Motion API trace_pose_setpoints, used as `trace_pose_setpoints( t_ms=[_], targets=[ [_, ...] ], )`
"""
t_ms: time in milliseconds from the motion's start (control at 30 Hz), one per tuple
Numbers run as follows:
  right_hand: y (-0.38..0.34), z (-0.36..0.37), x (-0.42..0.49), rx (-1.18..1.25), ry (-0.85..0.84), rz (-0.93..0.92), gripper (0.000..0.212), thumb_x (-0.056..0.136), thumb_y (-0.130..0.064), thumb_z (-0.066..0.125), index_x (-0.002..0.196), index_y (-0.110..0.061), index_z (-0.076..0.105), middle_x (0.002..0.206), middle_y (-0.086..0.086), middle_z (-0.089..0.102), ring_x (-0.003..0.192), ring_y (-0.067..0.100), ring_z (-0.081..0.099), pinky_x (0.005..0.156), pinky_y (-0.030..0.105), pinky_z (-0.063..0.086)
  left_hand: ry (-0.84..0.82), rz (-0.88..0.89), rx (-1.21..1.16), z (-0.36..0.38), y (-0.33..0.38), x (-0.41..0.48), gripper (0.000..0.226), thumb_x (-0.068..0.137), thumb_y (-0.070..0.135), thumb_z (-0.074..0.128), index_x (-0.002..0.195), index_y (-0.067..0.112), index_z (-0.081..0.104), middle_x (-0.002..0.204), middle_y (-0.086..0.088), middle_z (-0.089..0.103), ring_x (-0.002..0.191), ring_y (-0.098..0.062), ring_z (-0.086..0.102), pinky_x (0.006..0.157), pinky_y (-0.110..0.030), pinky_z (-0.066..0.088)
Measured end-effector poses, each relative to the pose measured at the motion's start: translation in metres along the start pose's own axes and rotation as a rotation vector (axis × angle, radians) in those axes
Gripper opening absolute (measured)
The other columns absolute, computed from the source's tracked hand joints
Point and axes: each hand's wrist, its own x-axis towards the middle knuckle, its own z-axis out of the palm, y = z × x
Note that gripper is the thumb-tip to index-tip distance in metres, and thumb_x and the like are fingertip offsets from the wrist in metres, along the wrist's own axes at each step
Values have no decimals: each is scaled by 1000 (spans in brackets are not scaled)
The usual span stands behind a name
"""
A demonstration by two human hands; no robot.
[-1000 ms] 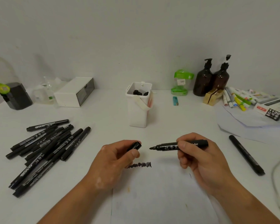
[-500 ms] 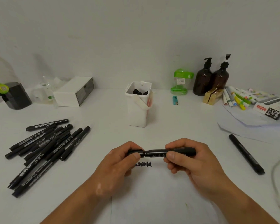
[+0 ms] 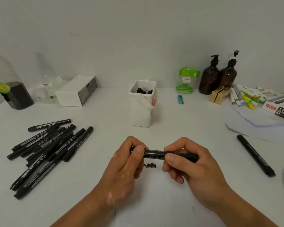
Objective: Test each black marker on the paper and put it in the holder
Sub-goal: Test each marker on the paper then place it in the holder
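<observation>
Head view: left hand [image 3: 123, 167] and right hand [image 3: 193, 171], each grip curled round one black marker [image 3: 154, 154], over paper [image 3: 162, 202].

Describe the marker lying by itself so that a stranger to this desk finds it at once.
On the white table, look to the right side, just in front of the loose pale sheets. A single black marker lies flat there on a diagonal. Unlike the pile of markers at the left and the gripped marker between the left hand and right hand, it lies alone, untouched.
</observation>
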Motion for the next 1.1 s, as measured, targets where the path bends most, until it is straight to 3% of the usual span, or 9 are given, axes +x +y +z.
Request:
trace_pose_setpoints(
  t_ms=[333, 533, 667, 767, 833, 900, 1000, 1100],
  targets=[
    [-2, 0, -2, 8, -20, -33, 22, 70, -36, 77, 85, -20, 73, 71, 17, 73, 56, 20, 57, 50, 25, 44, 1, 4, -25, 4, 6, -3, 31, 92, 48, 46, 82, 19, 50, 55, 10, 36, 48, -10, 29, 47, -20, 29],
    [-1, 10, -1, -88, 31, -128, 21, 74, -43, 72, 92, -32, 72, 75, 11, 74, 57, 15, 53, 52, 23, 45, 50, -70, -363, 7, 5, 6, 28, 81, 33, 69, 103, 17, 60, 60, 0, 44, 56, -19, 43, 53, -29, 43],
    [3, 12, 0, -130, -20, -168, 22, 83, -39, 65, 104, -33, 70, 77, 7, 69, 60, 15, 54, 55, 24, 46, -52, -110, -507, 9, -1, 9, 28, 78, 22, 74, 104, 13, 70, 68, -5, 56, 61, -17, 53, 58, -28, 48],
    [7, 11, 0, -318, 11, -236, 17, 87, -33, 67, 101, -39, 73, 82, -10, 70, 72, 8, 66, 67, 15, 50, -19, -162, -415, 5, -2, 10, 29, 77, 35, 74, 99, 15, 74, 78, -8, 62, 67, -16, 55, 62, -28, 49],
    [8, 5, 1, -450, 66, -288, 12, 83, -40, 68, 91, -40, 78, 90, -8, 71, 84, 16, 68, 71, 16, 50, 20, -156, -363, 0, -1, 11, 31, 84, 45, 66, 96, 17, 73, 95, -7, 71, 75, -16, 58, 66, -29, 49],
    [7, 0, 0, -515, 117, -310, 7, 82, -37, 72, 83, -38, 79, 88, -7, 72, 82, 18, 68, 71, 14, 49, 46, -138, -303, -6, 1, 10, 31, 88, 49, 57, 96, 23, 70, 104, -8, 74, 81, -15, 60, 67, -30, 48],
    [5, -6, 0, -446, 192, -266, 7, 83, -28, 82, 85, -35, 80, 79, -2, 75, 71, 12, 68, 69, 15, 50, 56, -93, -4, -14, 4, 10, 35, 85, 59, 50, 97, 31, 66, 86, 1, 74, 72, -9, 56, 67, -22, 45],
    [-3, -1, 5, -389, 155, -181, 17, 84, -29, 84, 95, -39, 77, 78, 5, 72, 67, 10, 64, 66, 25, 51, 18, -10, 277, -18, 4, 8, 27, 88, 57, 52, 98, 36, 66, 71, 8, 64, 57, -1, 50, 56, -13, 40]
  ],
)
